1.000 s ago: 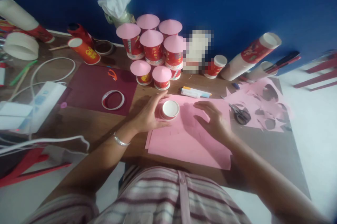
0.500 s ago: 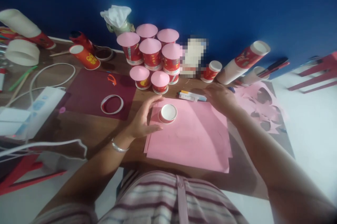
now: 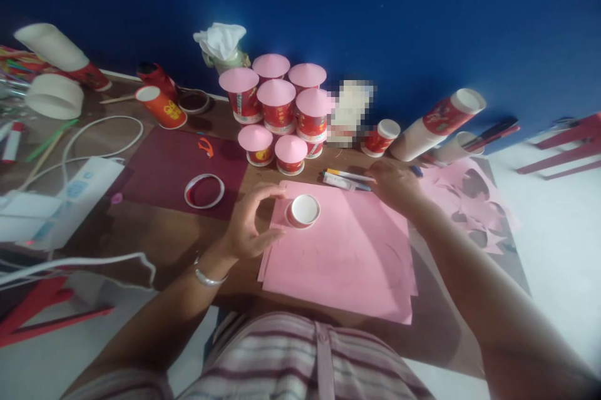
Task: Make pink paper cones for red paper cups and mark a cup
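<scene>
Brown tabletop [image 3: 164, 231] against blue wall [image 3: 422, 12]; pale floor [image 3: 554, 231] at right. Small cup [image 3: 305, 210] on pink sheets [image 3: 342, 262]. Left hand [image 3: 244, 225] just beside it, grip wide, holding nothing. Right hand [image 3: 397, 187] by pens [image 3: 339, 181]; cannot tell its grip. Behind, 7 pink cones [image 3: 276, 92] top red cups [image 3: 277, 116].

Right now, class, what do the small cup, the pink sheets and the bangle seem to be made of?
Small cup: probably smooth paperboard; thin pale rim, reddish side. Pink sheets: matte paper or thin card; flat, stacked, thin-edged. Bangle: likely polished metal; silvery highlights.
</scene>
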A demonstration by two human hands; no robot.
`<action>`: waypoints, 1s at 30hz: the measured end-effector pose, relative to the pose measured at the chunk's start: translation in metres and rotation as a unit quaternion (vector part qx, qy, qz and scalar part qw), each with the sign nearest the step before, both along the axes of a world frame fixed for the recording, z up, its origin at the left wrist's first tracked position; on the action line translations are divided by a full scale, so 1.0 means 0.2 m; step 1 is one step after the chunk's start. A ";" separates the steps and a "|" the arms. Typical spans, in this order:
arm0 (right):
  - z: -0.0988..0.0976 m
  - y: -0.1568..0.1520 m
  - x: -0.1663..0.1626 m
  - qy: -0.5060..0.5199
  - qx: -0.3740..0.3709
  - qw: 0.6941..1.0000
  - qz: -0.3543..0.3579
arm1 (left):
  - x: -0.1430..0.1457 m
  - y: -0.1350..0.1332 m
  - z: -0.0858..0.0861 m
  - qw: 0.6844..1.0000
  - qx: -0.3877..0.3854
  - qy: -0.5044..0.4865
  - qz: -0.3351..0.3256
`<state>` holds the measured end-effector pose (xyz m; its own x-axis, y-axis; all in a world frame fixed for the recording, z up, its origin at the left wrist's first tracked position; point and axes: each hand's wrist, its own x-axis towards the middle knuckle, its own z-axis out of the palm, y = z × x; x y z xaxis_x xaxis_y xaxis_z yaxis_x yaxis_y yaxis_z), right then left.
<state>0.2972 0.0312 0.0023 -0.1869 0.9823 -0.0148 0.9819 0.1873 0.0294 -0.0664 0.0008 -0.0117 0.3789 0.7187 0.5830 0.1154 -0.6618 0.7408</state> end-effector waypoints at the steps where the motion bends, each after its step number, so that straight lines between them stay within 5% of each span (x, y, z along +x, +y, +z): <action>1: 0.00 0.01 0.00 -0.010 -0.001 1.000 -0.005 | 0.00 0.00 0.01 1.000 0.008 -0.001 0.003; 7: 0.02 -0.05 0.07 0.014 0.049 0.997 -0.062 | 0.03 -0.03 0.07 0.997 0.067 -0.007 0.046; 12: 0.17 -0.29 -0.03 0.262 0.105 0.959 0.012 | 0.09 -0.08 0.16 0.995 0.049 0.004 0.088; 16: 0.30 -0.46 -0.25 0.358 0.065 0.928 0.086 | 0.13 -0.15 0.27 0.999 -0.016 0.032 0.026; 21: 0.33 -0.57 -0.38 0.435 -0.020 0.889 0.142 | 0.11 -0.24 0.35 0.998 0.021 0.039 -0.041; 24: 0.30 -0.63 -0.39 0.543 -0.054 0.830 0.115 | 0.08 -0.28 0.34 0.999 -0.003 0.028 -0.040; 28: 0.24 -0.71 -0.44 0.712 -0.134 0.687 0.056 | 0.06 -0.34 0.30 0.997 0.025 0.061 -0.036; 30: 0.22 -0.73 -0.48 0.734 -0.172 0.655 0.042 | 0.06 -0.36 0.30 0.994 0.028 0.088 -0.056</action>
